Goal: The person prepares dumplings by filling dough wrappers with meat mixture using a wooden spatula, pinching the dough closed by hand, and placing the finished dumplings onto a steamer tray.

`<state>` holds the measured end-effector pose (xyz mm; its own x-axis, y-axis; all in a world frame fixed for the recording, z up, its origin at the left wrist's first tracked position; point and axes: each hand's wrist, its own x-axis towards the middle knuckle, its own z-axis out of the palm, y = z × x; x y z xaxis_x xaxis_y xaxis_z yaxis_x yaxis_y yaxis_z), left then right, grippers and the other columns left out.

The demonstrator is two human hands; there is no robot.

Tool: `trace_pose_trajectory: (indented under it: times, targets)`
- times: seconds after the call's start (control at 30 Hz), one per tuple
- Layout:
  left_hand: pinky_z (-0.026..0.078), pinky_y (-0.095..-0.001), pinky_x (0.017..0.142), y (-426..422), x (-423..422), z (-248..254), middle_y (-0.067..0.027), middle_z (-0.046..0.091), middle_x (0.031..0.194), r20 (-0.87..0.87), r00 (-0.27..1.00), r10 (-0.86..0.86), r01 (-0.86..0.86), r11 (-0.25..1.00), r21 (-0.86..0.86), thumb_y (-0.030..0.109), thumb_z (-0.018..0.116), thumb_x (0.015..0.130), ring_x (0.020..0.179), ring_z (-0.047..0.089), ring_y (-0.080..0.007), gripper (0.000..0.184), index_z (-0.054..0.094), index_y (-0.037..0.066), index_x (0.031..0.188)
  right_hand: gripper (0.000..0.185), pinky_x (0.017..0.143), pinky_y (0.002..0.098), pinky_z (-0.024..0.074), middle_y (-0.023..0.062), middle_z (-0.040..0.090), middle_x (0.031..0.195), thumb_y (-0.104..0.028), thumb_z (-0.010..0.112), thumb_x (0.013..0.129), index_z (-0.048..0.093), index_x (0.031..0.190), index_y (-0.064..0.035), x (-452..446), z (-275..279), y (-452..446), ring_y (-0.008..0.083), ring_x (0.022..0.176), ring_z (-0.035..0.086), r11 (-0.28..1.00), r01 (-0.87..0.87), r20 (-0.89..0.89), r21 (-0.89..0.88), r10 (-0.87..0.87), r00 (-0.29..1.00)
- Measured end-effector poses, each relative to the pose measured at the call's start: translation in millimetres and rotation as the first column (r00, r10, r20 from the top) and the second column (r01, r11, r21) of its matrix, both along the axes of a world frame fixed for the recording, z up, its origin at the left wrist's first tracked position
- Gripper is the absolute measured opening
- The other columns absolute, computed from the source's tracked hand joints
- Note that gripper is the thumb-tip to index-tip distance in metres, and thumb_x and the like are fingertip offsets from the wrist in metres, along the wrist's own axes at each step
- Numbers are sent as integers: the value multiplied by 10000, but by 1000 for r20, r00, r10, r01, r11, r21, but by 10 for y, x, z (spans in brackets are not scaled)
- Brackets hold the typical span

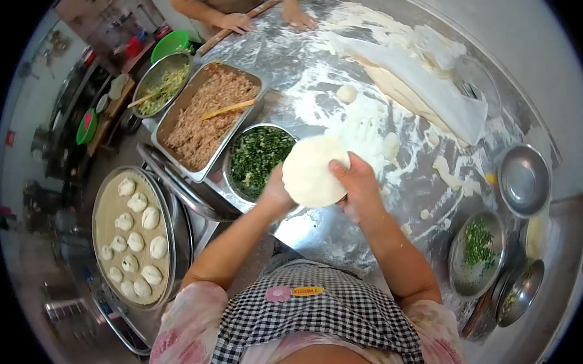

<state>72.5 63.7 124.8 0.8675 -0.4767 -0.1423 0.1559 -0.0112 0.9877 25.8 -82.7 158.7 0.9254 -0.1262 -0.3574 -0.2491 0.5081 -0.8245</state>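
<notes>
Flour (365, 128) whitens the steel bench (328, 239); by its near edge stands a bowl of chopped greens (226, 171), which a low leftward swing could catch. Next, the left hand (277, 193) slants in at the left rim of the dough round (314, 173), fingers hidden, their grip impossible to tell. Held above that near edge, the dough could tear if the right hand (357, 188), clamped thumb in front, pinches harder.

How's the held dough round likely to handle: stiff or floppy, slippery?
Probably floppy: the dough round looks broad and flat, with the left hand and right hand at opposite edges. Likely not very slippery, since its surface looks matte, not wet.
</notes>
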Motion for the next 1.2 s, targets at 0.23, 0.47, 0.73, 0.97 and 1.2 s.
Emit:
trace_pose_trajectory:
  times: [0.23, 0.47, 0.73, 0.97, 1.2]
  targets:
    - [475, -389, 697, -41, 247, 329, -135, 604, 766, 592, 596, -542, -197, 617, 762, 143, 668, 643, 841, 593, -300, 140, 613, 35, 714, 232, 557, 260, 457, 69, 601, 778, -172, 475, 940, 575, 1045, 10, 323, -713, -188, 144, 637, 563, 738, -72, 197, -671, 271, 942]
    - [483, -360, 868, 913, 444, 263, -86, 489, 1229, 730, 680, 74, -553, 705, 444, 215, 509, 885, 1063, 547, -229, 435, 368, 105, 1282, 324, 1010, 387, 350, 169, 547, 1183, -157, 451, 879, 534, 1167, -32, 1648, -1350, -22, 312, 1165, 472, 139, -49, 77, -989, 774, 629]
    - [425, -310, 913, 1263, 1334, 539, -148, 580, 1110, 929, 349, -122, -805, 469, 364, 46, 649, 761, 1055, 547, -275, 423, 530, -24, 1162, 676, 1115, 408, 176, 177, 241, 1478, -363, 489, 888, 248, 1421, -25, 3148, -1596, -205, 302, 1364, 240, 40, -183, -159, -982, 339, 927]
    - [345, -357, 1043, 1988, 1519, 561, -145, 357, 1416, 338, 545, 767, -598, 639, -484, 73, 641, 800, 1238, 434, -260, 711, 265, -19, 1396, 552, 1066, 399, 277, 243, 369, 1384, -350, 459, 902, 424, 1310, 21, 2683, -1648, -1290, 360, 1295, 336, -240, -117, -150, -964, 126, 981]
    - [505, -352, 891, 2800, 1439, 328, -190, 500, 1283, -8, 649, 761, -578, 486, -655, 200, 564, 882, 1076, 573, -274, 532, 378, -4, 1336, 287, 881, 384, 436, 162, 608, 1074, -184, 605, 824, 613, 1061, -23, 2454, -635, 25, 331, 999, 561, -172, 266, 162, -948, 457, 874]
